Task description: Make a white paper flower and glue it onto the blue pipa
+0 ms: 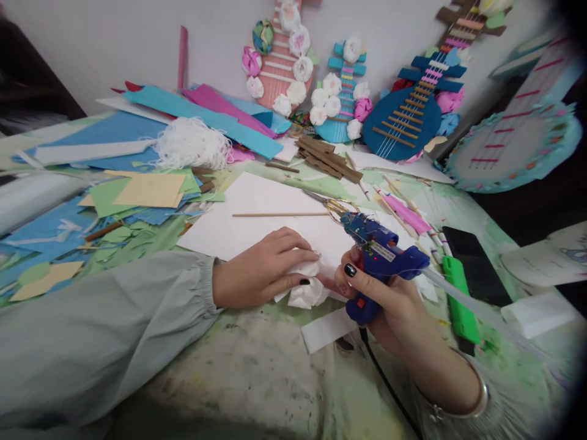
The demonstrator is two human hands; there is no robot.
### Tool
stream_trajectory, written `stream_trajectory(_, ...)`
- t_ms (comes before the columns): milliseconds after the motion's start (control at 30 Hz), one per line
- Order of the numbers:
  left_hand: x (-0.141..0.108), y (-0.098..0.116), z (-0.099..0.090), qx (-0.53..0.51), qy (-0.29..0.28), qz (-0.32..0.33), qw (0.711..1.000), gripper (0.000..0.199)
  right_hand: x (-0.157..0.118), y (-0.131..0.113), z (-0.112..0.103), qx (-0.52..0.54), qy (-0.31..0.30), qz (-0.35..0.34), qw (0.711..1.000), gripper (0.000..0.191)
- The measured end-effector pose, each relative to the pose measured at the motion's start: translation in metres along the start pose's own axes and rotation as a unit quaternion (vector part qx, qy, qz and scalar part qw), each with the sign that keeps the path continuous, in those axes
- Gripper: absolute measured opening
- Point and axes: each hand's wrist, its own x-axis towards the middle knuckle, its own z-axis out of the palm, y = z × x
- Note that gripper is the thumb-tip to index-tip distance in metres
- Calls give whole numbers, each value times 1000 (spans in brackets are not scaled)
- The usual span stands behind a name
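Note:
My left hand is closed around a white paper flower, its crumpled petals showing below the thumb. In my right hand is a blue glue gun, its nozzle tilted up and to the left, with a clear glue stick coming out of the back. One right fingertip reaches toward the flower's edge; whether it touches is hard to see. Beneath the hands lies a white sheet, with a thin wooden stick and gold-handled scissors on it. A white paper strip is below the glue gun.
Decorated paper lutes lean against the wall. Coloured paper sheets, a heap of white string and paper scraps cover the left side. A green cutter and a black phone lie at right. The gun's black cord runs down.

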Motion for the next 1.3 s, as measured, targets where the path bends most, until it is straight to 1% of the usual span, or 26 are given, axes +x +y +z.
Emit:
stream_trajectory(100, -1, -1, 2, 4, 8, -4, 1000, 29, 0, 3, 1, 16, 3, -16, 1000, 26)
stream_trajectory(233, -1, -1, 3, 15, 11, -8, 1000, 29, -1, 6, -2, 58, 16, 0, 998, 27)
stream_trajectory(333, -2, -1, 3, 21, 16, -10, 1000, 28, -1, 6, -3, 72, 0, 6, 997, 24)
stream_trajectory(400, -2, 0, 3, 22, 19, -10, 1000, 28, -1, 6, -2, 71, -13, -2, 997, 21)
stream_trajectory(533, -2, 0, 4, 24, 22, -7, 999, 27, 0, 8, 0, 61, -55, -17, 996, 14)
stream_trajectory(633, -2, 0, 5, 22, 24, -4, 999, 27, 1, 11, 1, 76, -83, -21, 993, 11)
stream_trajectory(800, -1, 0, 6, 16, 32, -2, 999, 26, 3, 14, 2, 112, -93, -20, 989, 11)
stream_trajectory(1100, 0, 1, 4, 12, 32, 7, 999, 25, 3, 18, 4, 110, -95, -22, 989, 10)
stream_trajectory(1300, -1, -1, 3, -3, 39, 15, 999, 26, 2, 16, 4, 82, -108, -23, 990, 5)
